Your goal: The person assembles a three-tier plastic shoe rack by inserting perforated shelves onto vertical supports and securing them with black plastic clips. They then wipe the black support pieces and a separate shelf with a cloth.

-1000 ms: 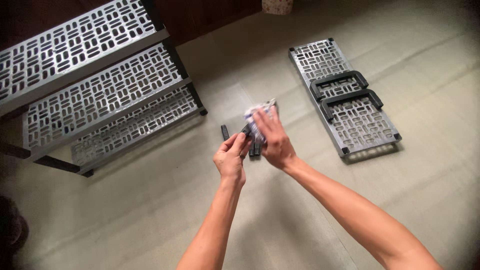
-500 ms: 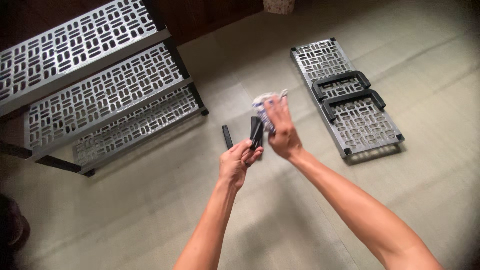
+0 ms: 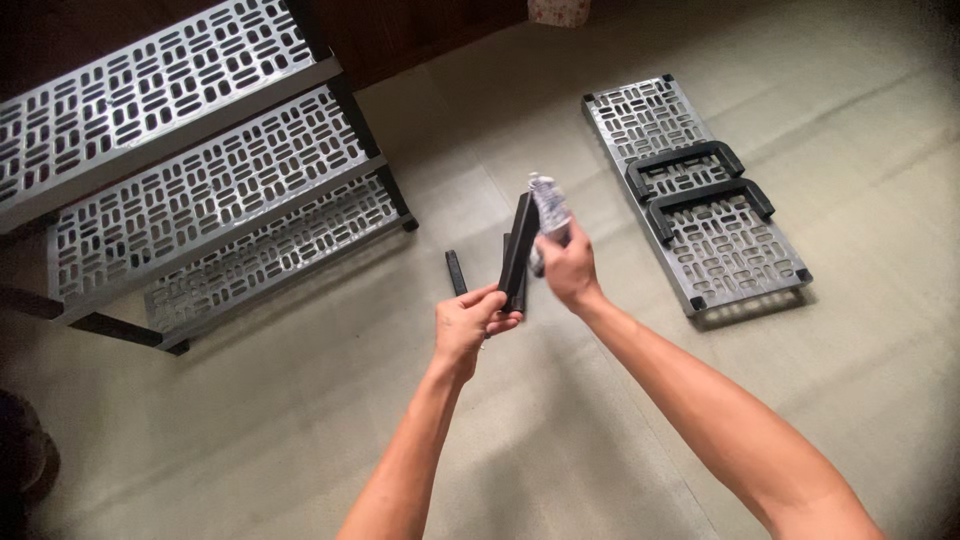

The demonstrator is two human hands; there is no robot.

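Shelf assembly partway: grey perforated three-tier rack (image 3: 200, 190) stands, one grey perforated panel (image 3: 700, 200) lies on the floor.
Left hand (image 3: 470, 325) grips a black post (image 3: 518, 250); right hand (image 3: 565, 265) clutches a crumpled plastic bag (image 3: 548, 205).

Head camera looks steeply down, close over both outstretched forearms, at the floor (image 3: 300, 420).

Black bar (image 3: 518, 250) now raised, L hand (image 3: 470, 322).

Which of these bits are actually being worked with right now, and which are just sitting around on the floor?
In hand:
- black bar, gripped at its lower end by the left hand
- crumpled clear plastic bag, held by the right hand

Lying about:
- short black bar on the floor
- loose slotted grey shelf panel with two black frames on it
- three-tier slotted shelf rack
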